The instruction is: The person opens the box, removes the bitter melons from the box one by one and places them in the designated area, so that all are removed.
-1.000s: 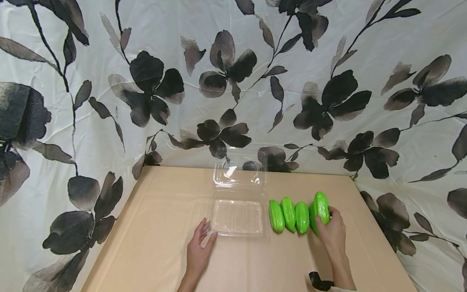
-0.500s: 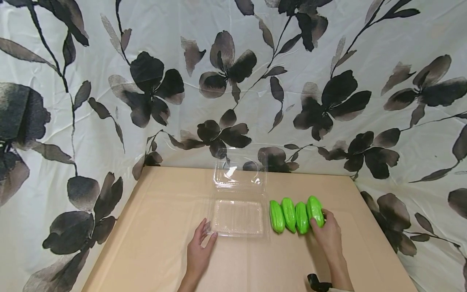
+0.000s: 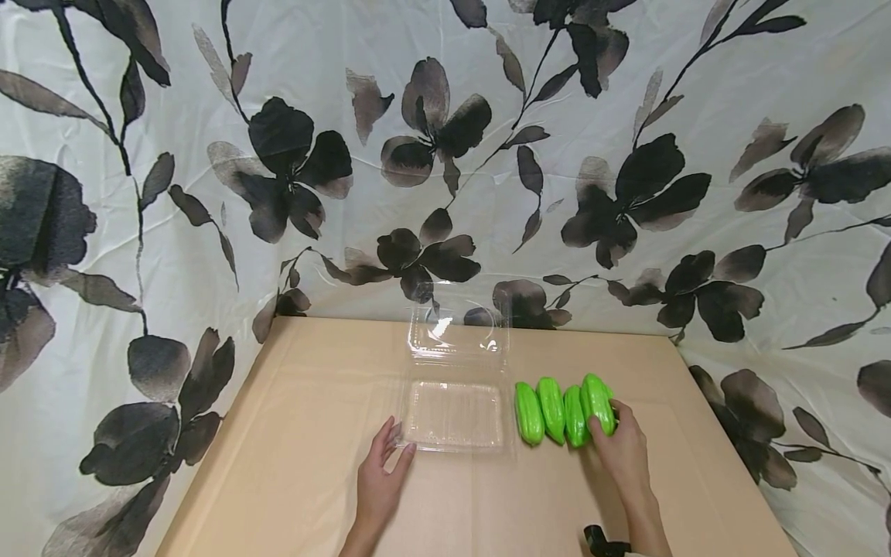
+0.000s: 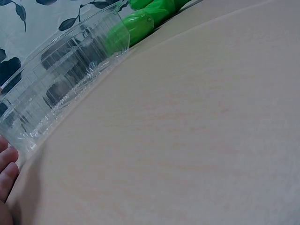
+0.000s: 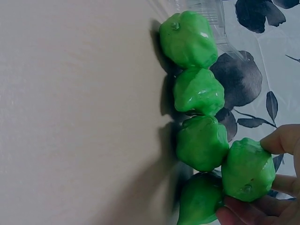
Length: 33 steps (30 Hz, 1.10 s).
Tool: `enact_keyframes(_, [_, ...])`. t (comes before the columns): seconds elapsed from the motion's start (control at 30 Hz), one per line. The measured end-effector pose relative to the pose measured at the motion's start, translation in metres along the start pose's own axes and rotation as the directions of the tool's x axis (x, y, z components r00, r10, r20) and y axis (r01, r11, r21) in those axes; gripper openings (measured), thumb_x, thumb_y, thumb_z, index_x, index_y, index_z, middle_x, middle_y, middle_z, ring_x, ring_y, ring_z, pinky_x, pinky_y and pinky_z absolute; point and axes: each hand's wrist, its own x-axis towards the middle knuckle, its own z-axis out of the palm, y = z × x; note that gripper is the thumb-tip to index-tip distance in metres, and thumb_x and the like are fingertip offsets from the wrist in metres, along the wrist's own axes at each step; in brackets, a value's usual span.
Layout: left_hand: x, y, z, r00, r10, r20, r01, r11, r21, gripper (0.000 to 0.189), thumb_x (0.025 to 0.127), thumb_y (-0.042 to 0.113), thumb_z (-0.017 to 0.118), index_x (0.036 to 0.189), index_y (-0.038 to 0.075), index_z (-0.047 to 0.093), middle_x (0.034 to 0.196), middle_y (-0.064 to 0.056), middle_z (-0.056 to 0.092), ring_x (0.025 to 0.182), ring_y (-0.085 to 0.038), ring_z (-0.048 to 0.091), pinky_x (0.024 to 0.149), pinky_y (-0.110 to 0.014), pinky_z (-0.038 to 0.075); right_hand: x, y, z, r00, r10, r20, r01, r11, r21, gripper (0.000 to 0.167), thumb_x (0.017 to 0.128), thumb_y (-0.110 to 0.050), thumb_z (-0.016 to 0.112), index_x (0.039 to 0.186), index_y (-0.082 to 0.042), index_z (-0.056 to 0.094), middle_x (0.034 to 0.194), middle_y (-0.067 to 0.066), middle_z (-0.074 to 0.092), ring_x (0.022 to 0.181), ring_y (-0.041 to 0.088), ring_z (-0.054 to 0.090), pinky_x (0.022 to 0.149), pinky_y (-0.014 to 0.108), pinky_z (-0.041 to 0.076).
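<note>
A clear plastic clamshell box (image 3: 452, 414) lies with its lid (image 3: 459, 336) raised behind it. My left hand (image 3: 379, 480) touches its front left corner, thumb and fingers apart; the left wrist view shows only some fingertips (image 4: 8, 159) beside the box wall (image 4: 61, 89). Right of the box stands a row of short, glossy green cucumbers (image 3: 529, 414). My right hand (image 3: 624, 441) holds one cucumber (image 3: 599, 404) between thumb and fingers at the row's right end. In the right wrist view this held cucumber (image 5: 248, 168) is against the row, partly over another cucumber (image 5: 201, 199).
The tan table (image 3: 306, 394) ends at a back edge against a white cloth (image 3: 501, 216) with dark flowers. A black strap or camera piece (image 3: 605, 541) is at my right wrist.
My right hand has moved left and slightly lowered the cucumber it holds, bringing it close to the row. My left hand and the box have stayed in place.
</note>
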Motion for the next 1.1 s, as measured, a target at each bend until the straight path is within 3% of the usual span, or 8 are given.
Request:
enact_keyframes(0.63, [0.0002, -0.0024, 0.0011, 0.998, 0.063, -0.008, -0.063, 0.998, -0.003, 0.061, 0.093, 0.023, 0.073, 0.147, 0.009, 0.047, 0.134, -0.011, 0.066, 0.122, -0.030, 0.065, 0.105, -0.042, 0.055, -0.0017, 0.0039, 0.0023, 1.000, -0.008, -0.012, 0.009, 1.000, 0.015, 0.062, 0.099, -0.029, 0.055, 0.146, 0.006, 0.038, 0.135, 0.032, 0.054, 0.124, 0.049, 0.054, 0.100, 0.062, 0.051])
enact_keyframes(1.1, [0.0001, -0.0002, -0.0001, 1.000, 0.016, 0.002, -0.016, 1.000, 0.002, 0.064, 0.092, 0.028, 0.074, 0.147, 0.010, 0.048, 0.135, -0.005, 0.066, 0.124, -0.022, 0.064, 0.107, -0.030, 0.054, -0.0041, 0.0056, 0.0039, 1.000, -0.015, -0.009, 0.015, 0.999, 0.036, 0.062, 0.101, -0.031, 0.054, 0.148, 0.006, 0.036, 0.136, 0.031, 0.053, 0.124, 0.047, 0.054, 0.098, 0.060, 0.052])
